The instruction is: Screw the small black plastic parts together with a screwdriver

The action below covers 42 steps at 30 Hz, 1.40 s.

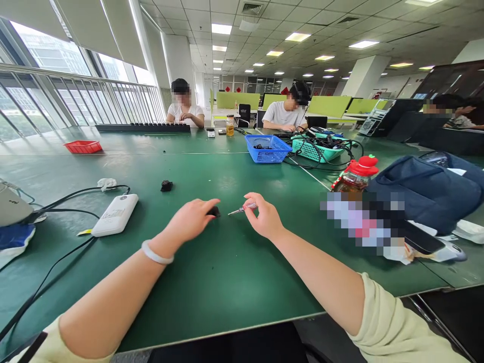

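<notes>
My left hand (191, 219) rests on the green table (227, 272) with its fingers closed around a small black part (215, 212), mostly hidden under the fingertips. My right hand (264, 218) pinches a small screwdriver (242, 208) with a pinkish handle, its metal tip pointing left at the black part, a short gap away. A pale bangle circles my left wrist. Another small black part (166, 185) lies farther back on the table.
A white power bank (115, 215) with black cables lies at left. A blue basket (267, 147) and a teal basket (315, 149) of cables stand behind. A red-capped bottle (357, 176) and dark blue bag (427, 189) sit at right. A red tray (83, 146) is far left. Two people sit opposite.
</notes>
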Available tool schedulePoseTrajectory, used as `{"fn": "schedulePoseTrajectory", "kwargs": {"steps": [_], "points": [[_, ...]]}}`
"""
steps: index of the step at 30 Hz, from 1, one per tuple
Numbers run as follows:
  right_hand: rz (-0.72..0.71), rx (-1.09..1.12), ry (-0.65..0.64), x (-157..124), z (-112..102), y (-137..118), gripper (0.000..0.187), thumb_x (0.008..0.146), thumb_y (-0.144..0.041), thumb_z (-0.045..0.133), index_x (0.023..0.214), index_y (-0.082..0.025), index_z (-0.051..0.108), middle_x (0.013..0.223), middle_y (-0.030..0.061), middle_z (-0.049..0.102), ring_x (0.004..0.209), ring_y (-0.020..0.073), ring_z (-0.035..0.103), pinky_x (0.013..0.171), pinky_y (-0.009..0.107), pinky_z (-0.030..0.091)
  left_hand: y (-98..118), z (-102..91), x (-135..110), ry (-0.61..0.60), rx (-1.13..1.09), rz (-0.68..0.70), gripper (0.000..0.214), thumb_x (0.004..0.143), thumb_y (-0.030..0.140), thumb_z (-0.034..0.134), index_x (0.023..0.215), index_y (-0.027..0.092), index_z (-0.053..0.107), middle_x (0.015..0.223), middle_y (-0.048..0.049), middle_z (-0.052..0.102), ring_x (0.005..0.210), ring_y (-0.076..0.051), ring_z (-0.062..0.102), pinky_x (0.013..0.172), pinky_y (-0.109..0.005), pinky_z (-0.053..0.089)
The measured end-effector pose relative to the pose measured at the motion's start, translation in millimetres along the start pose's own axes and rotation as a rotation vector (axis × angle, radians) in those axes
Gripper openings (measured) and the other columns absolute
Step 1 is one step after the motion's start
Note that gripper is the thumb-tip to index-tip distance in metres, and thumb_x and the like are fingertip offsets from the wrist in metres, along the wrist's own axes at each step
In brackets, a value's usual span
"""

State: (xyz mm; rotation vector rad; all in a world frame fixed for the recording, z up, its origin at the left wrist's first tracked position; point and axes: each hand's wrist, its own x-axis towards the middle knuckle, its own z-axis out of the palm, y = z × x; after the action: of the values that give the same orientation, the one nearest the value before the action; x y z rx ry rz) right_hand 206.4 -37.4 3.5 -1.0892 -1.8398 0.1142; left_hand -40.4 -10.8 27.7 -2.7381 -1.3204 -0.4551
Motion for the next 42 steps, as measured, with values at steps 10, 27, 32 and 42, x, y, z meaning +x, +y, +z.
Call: {"fn": "schedulePoseTrajectory", "kwargs": {"steps": [10,27,32,42], "points": [[0.071,-0.237,-0.151,-7.5,12.3,8.9,0.012,0.09,-0.031,0.057,0.091,-0.024,0.067,0.073,-0.0012,0.068,0.062,0.0149,0.061,0.057,0.024,0.039,20.6,26.6,0.7,-0.022,-0.134,0.101,0.045,0.094,0.031,0.046,0.138,0.021,0.047,0.117,-0.0128,0.067,0.105,-0.028,0.062,0.09,-0.041,0.049],[-0.115,-0.492,-0.368,-13.4,13.7,5.1,0.027,0.091,-0.014,0.049,0.102,-0.024,0.071,0.084,0.0025,0.066,0.07,0.0145,0.057,0.062,0.026,0.035,19.0,30.5,6.2,-0.027,-0.176,-0.028,0.041,0.092,0.038,0.048,0.127,0.019,0.058,0.122,-0.0084,0.066,0.117,-0.028,0.055,0.102,-0.042,0.043],[-0.156,-0.509,-0.388,-14.2,14.5,5.6,0.027,0.091,-0.014,0.048,0.101,-0.023,0.071,0.083,0.002,0.066,0.068,0.0141,0.057,0.06,0.026,0.033,19.1,31.9,6.4,-0.012,-0.198,-0.027,0.041,0.091,0.038,0.049,0.127,0.02,0.058,0.124,-0.0076,0.065,0.119,-0.027,0.053,0.104,-0.042,0.042],[-0.151,-0.52,-0.381,-14.8,13.7,3.5,0.026,0.092,-0.015,0.048,0.101,-0.022,0.071,0.085,0.0027,0.067,0.07,0.0143,0.058,0.061,0.026,0.034,15.5,37.4,6.9,0.008,-0.225,-0.004,0.041,0.09,0.037,0.05,0.125,0.019,0.06,0.123,-0.0081,0.065,0.12,-0.028,0.052,0.104,-0.044,0.043]]}}
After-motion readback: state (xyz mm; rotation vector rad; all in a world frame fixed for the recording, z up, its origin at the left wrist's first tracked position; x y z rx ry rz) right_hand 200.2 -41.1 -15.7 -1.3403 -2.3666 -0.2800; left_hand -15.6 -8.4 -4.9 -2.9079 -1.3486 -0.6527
